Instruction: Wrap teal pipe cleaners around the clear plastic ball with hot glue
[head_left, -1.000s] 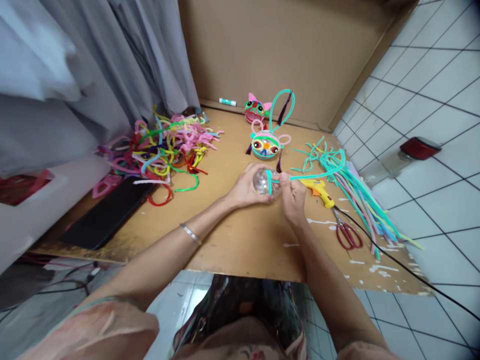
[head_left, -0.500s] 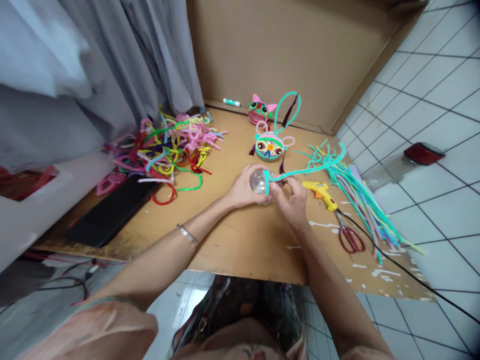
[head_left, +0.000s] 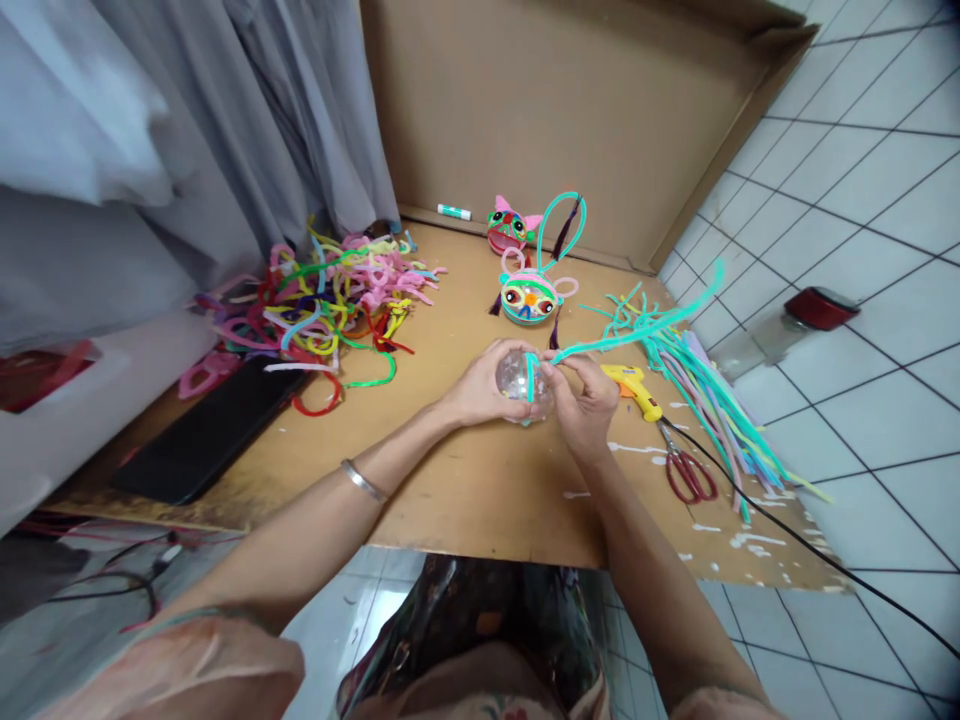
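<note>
The left hand (head_left: pixel 480 385) cups a clear ball (head_left: pixel 517 380) from the left, its grip closed around it, fingers hiding the ball's left side. The right hand (head_left: pixel 581 400) pinches a teal pipe cleaner (head_left: pixel 622 335) against the ball's right side; one end loops over the ball, the other sticks up to the far right, its tip blurred. How the cleaner is fixed under the thumb cannot be made out. The ball sits just above the middle of the desk (head_left: pixel 465 480).

Just right of the right hand lies a yellow glue gun (head_left: pixel 637 388), partly hidden by it, then red scissors (head_left: pixel 684 472) and a bundle of straight pipe cleaners (head_left: pixel 705 395). Farther off stand two finished owl-like figures (head_left: pixel 527 295). At far left lies a tangle of coloured pipe cleaners (head_left: pixel 330 300), with a black slab (head_left: pixel 202 440) nearer.
</note>
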